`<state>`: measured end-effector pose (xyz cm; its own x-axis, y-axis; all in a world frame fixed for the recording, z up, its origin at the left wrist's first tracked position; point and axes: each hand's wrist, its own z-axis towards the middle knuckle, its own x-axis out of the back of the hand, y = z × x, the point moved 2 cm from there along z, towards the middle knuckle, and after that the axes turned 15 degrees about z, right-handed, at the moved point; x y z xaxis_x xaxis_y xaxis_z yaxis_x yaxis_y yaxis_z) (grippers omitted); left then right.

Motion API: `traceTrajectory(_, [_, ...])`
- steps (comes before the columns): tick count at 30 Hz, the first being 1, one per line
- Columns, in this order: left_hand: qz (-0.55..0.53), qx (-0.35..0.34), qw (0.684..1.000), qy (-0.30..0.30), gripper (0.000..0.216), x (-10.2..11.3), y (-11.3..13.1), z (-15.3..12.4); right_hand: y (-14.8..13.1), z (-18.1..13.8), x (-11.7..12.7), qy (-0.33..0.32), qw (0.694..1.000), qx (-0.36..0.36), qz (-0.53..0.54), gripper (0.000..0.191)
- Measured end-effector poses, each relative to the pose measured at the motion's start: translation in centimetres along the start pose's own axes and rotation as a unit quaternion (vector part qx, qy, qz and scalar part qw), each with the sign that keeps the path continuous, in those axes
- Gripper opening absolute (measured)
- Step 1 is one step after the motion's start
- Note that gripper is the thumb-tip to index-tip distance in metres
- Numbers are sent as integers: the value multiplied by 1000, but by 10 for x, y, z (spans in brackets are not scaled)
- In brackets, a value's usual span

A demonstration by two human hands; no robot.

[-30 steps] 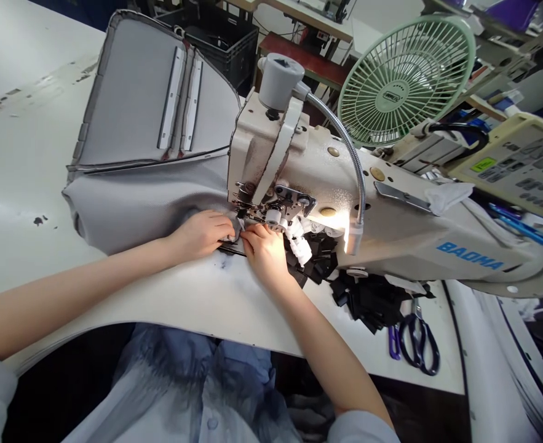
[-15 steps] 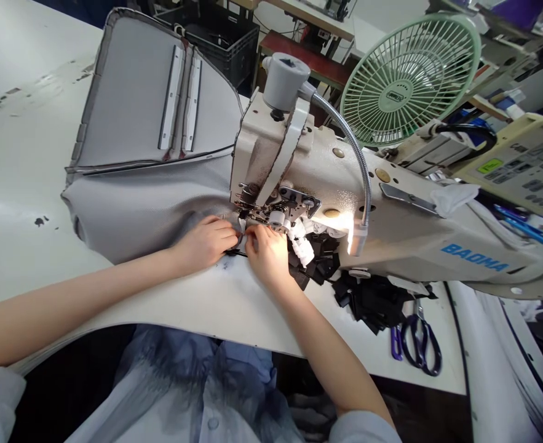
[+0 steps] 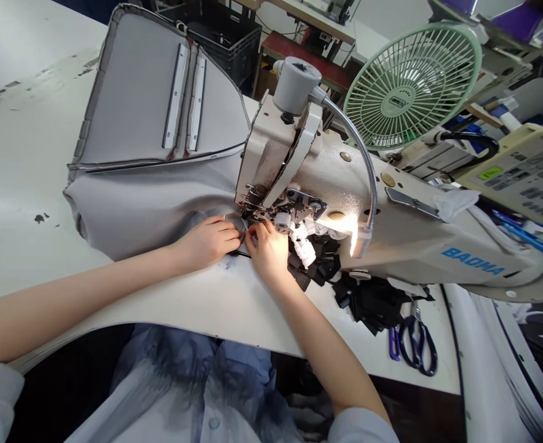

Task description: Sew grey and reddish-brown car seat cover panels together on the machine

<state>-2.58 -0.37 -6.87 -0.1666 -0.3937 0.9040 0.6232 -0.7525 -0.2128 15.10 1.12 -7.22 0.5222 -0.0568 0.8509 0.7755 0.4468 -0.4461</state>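
Carefully: your left hand and right hand both pinch the edge of the grey cover under the sewing machine, near the table's front edge; probably wisest to keep it flat, fingertips clear.

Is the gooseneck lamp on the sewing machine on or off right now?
On: the lamp head glows bright and lights the right hand beside it.

The grey woven cloth panel I worked looked matt and finely textured. The cream painted-metal sewing machine was glossy but grimy, and its ribbed bare-metal lamp neck gleamed. My white table top was smooth and scuffed. The pale green grille fan looked like matt plastic.
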Motion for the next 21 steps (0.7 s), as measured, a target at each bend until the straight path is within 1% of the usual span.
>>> traceTrajectory(7, [9,-2,1000,5,19,1,0,1,1,0,-2,12,1000,10,14,18])
traceTrajectory(12, [21,-19,1000,4,19,-1,0,2,-3,1,-2,-21,999,50,0,26])
traceTrajectory(15, [5,11,1000,15,19,-3,-1,0,-5,1,-2,-37,997,64,-25,30])
traceTrajectory(18, [-4,42,999,20,19,-3,0,-2,-7,-1,-3,-41,996,70,-40,28])
traceTrajectory(21, [-7,38,999,12,20,-3,1,-3,-7,-5,-2,-38,995,76,-46,25])
